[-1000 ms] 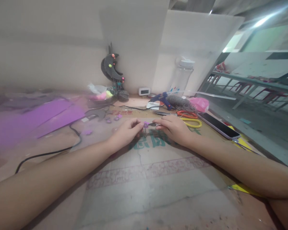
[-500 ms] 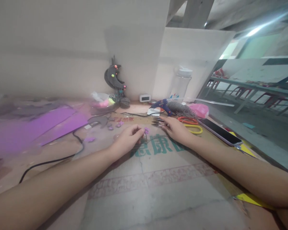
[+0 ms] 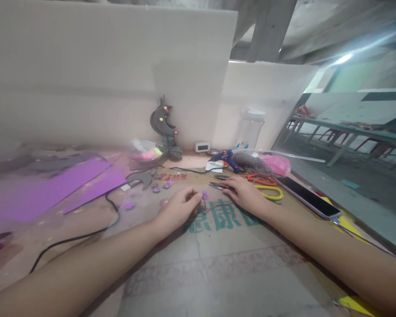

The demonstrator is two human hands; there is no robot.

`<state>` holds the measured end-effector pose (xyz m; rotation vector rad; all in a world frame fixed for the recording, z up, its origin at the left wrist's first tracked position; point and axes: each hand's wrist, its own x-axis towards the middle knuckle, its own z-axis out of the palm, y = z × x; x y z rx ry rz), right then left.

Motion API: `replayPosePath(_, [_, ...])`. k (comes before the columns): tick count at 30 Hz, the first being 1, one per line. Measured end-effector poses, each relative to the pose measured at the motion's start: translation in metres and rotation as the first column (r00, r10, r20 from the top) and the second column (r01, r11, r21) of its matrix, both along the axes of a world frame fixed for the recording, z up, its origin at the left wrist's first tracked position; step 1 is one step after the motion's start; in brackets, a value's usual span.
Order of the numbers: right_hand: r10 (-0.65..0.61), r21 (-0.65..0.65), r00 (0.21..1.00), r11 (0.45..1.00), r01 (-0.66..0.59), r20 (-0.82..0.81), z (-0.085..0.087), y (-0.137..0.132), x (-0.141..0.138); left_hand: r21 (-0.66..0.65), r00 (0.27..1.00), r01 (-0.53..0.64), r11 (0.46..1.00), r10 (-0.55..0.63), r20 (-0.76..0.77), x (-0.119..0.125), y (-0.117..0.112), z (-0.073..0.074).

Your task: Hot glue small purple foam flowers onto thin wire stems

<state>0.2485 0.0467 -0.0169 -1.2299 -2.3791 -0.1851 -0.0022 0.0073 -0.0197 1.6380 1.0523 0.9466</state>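
Note:
My left hand (image 3: 180, 204) is closed in a pinch on a small purple flower (image 3: 205, 196) with a thin stem, just above the cardboard. My right hand (image 3: 244, 193) lies to the right, its fingers bent around pointed metal blades (image 3: 217, 185) that look like those of scissors. Behind that hand, orange handles (image 3: 262, 179) and yellow handles (image 3: 270, 192) stick out; how they join the blades is hidden beneath the fingers. Several more purple flowers (image 3: 167, 184) lie left of my hands, with a single purple piece (image 3: 128, 205) nearer the cable.
Purple sheets (image 3: 95, 189) and a black cable (image 3: 72, 237) are on the left. A grey moon ornament (image 3: 161, 121), a small clock (image 3: 202, 147), a blue glue gun (image 3: 227, 159), grey yarn (image 3: 251, 163) and a clear bottle (image 3: 251, 130) stand behind. A phone (image 3: 308, 197) lies right.
The view has tilted up, so everything appears lower and slightly further right. My left hand keeps its pinch on the flower. My right hand stays at the blades, whose tips now show more clearly.

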Motion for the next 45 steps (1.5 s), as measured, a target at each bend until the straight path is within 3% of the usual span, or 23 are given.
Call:
replayPosePath(10, [-0.013,0.052,0.989,0.999,0.006,0.147,0.000,0.005,-0.003,-0.052,1.000,0.009,0.999,-0.009,0.011,0.000,-0.003,0.003])
replayPosePath(24, [0.019,0.149,0.984,0.988,-0.046,0.175,0.002,0.002,-0.003,-0.002,1.000,0.020,1.000,-0.020,-0.014,0.001,0.000,0.002])
replayPosePath(31, [0.016,0.076,1.000,0.997,-0.018,0.017,0.009,-0.001,-0.002,0.028,0.999,0.021,0.999,-0.020,-0.030,-0.001,-0.002,0.005])
replayPosePath(36, [0.071,0.175,0.974,0.984,-0.033,-0.215,0.016,-0.024,-0.009,0.005,1.000,0.019,1.000,-0.019,-0.023,-0.001,-0.004,0.006])
replayPosePath(41, [0.166,0.141,0.982,0.978,-0.152,-0.088,0.018,-0.048,-0.019,0.008,0.999,0.021,1.000,-0.020,-0.036,-0.001,-0.004,0.007])
replayPosePath(45, [0.210,0.218,0.977,0.952,-0.213,0.038,0.017,-0.048,-0.019,0.028,0.998,0.018,0.999,-0.016,-0.053,-0.002,-0.003,0.007])
